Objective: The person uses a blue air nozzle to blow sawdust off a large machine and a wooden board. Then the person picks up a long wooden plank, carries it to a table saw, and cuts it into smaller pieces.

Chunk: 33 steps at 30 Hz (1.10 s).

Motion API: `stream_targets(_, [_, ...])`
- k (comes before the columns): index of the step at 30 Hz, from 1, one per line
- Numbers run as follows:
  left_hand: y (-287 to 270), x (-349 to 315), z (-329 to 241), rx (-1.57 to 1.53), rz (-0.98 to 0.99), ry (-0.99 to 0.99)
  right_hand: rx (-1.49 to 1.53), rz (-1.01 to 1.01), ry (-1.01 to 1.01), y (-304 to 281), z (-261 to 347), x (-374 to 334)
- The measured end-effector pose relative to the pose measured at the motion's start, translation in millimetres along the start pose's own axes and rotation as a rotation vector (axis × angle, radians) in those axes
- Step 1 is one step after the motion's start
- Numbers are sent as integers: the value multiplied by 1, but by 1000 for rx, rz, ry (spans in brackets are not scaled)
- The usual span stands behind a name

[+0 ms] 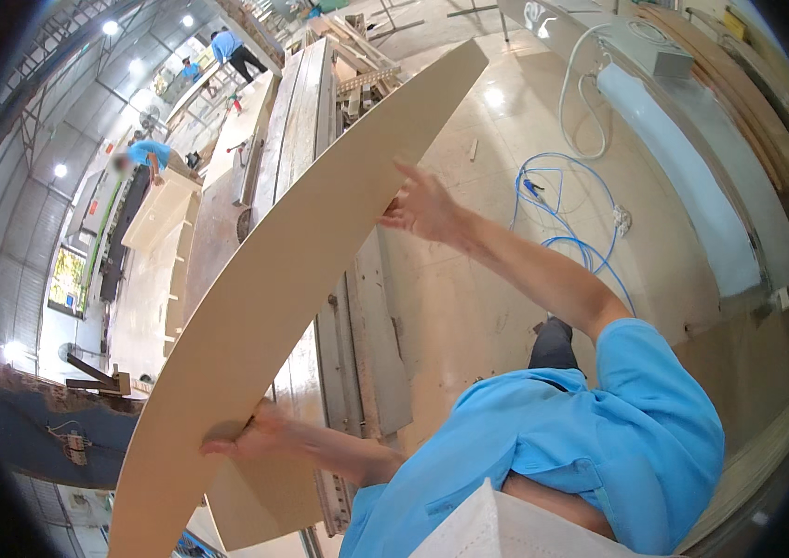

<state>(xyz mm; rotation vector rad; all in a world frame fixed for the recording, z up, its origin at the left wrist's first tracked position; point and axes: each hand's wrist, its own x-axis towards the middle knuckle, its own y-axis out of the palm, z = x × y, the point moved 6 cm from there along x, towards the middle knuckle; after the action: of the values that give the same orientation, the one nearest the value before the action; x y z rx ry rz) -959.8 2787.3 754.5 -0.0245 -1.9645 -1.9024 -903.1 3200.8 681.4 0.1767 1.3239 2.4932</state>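
Note:
A long pale beige board (297,228) runs slantwise across the view, from the lower left to the far top, its broad face toward me. It looks bowed, though the lens bends straight edges. My left hand (255,433) grips its near edge low down, the thumb on the face and the other fingers hidden behind. Farther up the same edge my right hand (421,206) holds the board, one finger pointing away and the rest curled at the edge. Beneath and beyond the board lies a long machine table (294,112) with metal rails.
A blue hose (553,209) lies coiled on the tiled floor (469,279) to my right. Large panels (683,177) stand along the right side. Offcuts (357,70) are piled beyond the machine. Three people in blue shirts, one a bent co-worker (151,153), are at benches far left.

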Motion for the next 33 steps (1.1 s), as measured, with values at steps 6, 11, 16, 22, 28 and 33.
stream_targets(6, [31, -42, 55, 581, 107, 475, 72, 63, 406, -75, -17, 80])
stream_targets(11, [86, -80, 135, 789, 110, 605, -220, 310, 698, -115, 19, 120])
stream_targets(16, [136, -103, 181, 872, -32, 774, -1473, 543, -156, -103, 113, 186])
stream_targets(22, [192, -95, 245, 1065, 54, 835, -1215, 938, -812, -14, 178, 198])
stream_targets(28, [255, -40, 316, 1319, 70, 992, -1135, 1291, -500, 2, 144, 235])
stream_targets(33, [276, 33, 407, 1383, 30, 888, -873, 1219, -553, -9, 167, 283])
